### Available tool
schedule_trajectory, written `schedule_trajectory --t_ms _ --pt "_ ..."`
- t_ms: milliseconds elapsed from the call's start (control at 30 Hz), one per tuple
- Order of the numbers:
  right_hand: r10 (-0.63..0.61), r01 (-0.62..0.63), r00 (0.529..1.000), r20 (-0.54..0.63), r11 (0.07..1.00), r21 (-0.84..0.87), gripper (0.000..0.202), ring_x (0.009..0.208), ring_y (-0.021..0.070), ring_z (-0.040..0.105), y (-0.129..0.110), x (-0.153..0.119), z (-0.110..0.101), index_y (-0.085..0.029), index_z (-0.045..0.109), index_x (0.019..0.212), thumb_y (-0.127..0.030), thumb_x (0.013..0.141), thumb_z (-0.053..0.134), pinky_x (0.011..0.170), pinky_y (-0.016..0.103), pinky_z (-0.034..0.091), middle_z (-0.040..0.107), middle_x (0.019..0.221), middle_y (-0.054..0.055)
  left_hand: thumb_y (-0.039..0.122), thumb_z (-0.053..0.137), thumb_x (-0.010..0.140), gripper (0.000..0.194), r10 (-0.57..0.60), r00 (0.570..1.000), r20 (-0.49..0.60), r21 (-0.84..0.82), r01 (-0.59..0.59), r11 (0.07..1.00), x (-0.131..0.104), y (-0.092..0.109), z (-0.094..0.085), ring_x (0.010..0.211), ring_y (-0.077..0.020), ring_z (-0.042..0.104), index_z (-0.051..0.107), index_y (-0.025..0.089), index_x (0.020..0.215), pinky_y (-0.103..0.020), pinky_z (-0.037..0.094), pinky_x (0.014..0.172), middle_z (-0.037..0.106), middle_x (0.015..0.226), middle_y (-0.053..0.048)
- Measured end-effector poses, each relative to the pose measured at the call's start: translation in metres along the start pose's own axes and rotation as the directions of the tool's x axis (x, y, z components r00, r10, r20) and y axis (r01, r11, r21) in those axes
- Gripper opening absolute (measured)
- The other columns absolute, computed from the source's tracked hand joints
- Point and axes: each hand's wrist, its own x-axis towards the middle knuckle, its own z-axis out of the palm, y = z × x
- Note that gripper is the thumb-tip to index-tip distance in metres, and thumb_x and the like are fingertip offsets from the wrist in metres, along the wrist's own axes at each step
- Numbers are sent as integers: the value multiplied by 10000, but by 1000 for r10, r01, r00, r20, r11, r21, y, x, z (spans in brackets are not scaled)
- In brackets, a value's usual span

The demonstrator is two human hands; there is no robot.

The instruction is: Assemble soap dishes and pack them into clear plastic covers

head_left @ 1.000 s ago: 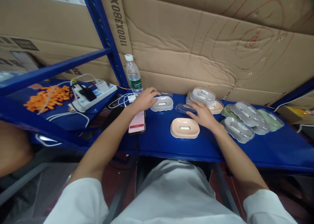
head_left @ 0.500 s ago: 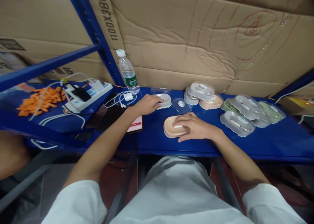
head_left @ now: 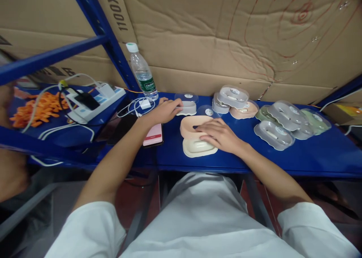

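Observation:
My right hand (head_left: 217, 133) grips a peach oval tray (head_left: 189, 126) with a dark slot, like part of a soap box. The tray is tilted up over a cream base (head_left: 195, 150), which rests near the table's front edge. At the back, my left hand (head_left: 168, 110) has its fingers closed at the left end of a grey soap box part (head_left: 189, 108), its far fingertips partly hidden. Behind that lies a clear lid (head_left: 188, 97). Another clear lid (head_left: 204, 110) lies flat just beyond the peach tray.
Lidded soap boxes (head_left: 233, 96) in grey and peach are stacked at the back; several more (head_left: 285, 115) lie right. To the left are a water bottle (head_left: 143, 73), a phone (head_left: 154, 135), a power strip (head_left: 96, 103), cables and orange pieces (head_left: 39, 109). Another person's arm (head_left: 11, 171) shows far left.
My right hand has tilted the peach tray up and away from the cream base, which now shows. The grey part under my left hand has tipped, showing its side. The view has shifted slightly.

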Motion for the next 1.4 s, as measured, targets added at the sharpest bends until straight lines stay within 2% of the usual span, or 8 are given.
schedule_trajectory --t_ms 267,600,767,833,900,1067,1233,1400 --pt "78 -87 996 -53 972 -217 427 1272 290 688 31 16 -12 -232 714 1361 -463 1130 438 1121 477 399 772 1338 90 393 379 1102 295 17 1000 -23 -19 -17 1000 4 4 4 1130 -287 682 569 204 1224 -512 308 1189 741 1194 -102" --pt "315 -306 949 -31 891 -335 532 1447 357 514 74 100 -6 -160 568 1538 -378 1131 304 1167 546 371 579 1589 173 343 501 1042 270 48 998 -46 102 -44 994 3 6 3 1105 -304 735 710 234 1173 -484 439 1088 802 1117 -91" --pt "653 -578 756 44 698 -423 857 1625 455 217 110 77 -59 -262 319 1701 -562 981 675 1246 727 183 215 1794 178 358 610 961 284 -25 992 -127 162 45 986 -4 6 -10 1206 -427 685 765 174 1112 -599 422 1082 772 1186 -192" --pt "753 -659 656 56 608 -443 1093 1598 513 246 127 62 -83 -228 281 1713 -508 831 864 1211 766 216 207 1777 251 361 642 935 277 -36 990 -137 157 58 986 -5 7 -14 1196 -418 689 775 193 1110 -581 449 1067 772 1185 -173" --pt "770 -688 632 88 610 -392 1094 1533 485 388 140 50 -102 -158 359 1677 -380 767 924 1204 672 314 349 1706 301 367 650 929 263 -43 987 -157 131 64 989 -5 10 -16 1181 -396 698 781 216 1100 -553 474 1058 777 1175 -144" --pt "651 -640 756 67 757 -130 789 1298 332 621 141 54 -109 -145 553 1506 -354 811 862 1118 451 458 639 1470 213 434 666 941 339 -178 939 -295 -180 129 975 -3 15 -17 1081 -316 730 735 229 1203 -476 551 986 778 1145 -103" --pt "252 -249 967 19 939 237 798 1293 314 622 98 92 -60 -223 581 1419 -545 753 878 1135 455 487 648 1449 104 577 907 716 1118 -195 959 -206 -711 -10 704 5 9 -8 1228 -318 704 333 312 1639 -431 624 914 579 1551 -176" --pt "176 -163 984 4 903 399 748 1377 313 600 83 115 -12 -272 587 1447 -672 840 763 1187 503 464 627 1520 83 671 960 619 1278 -158 961 -228 -777 -82 624 11 -6 2 1445 -384 567 314 289 1654 -513 535 1138 385 1707 -190"
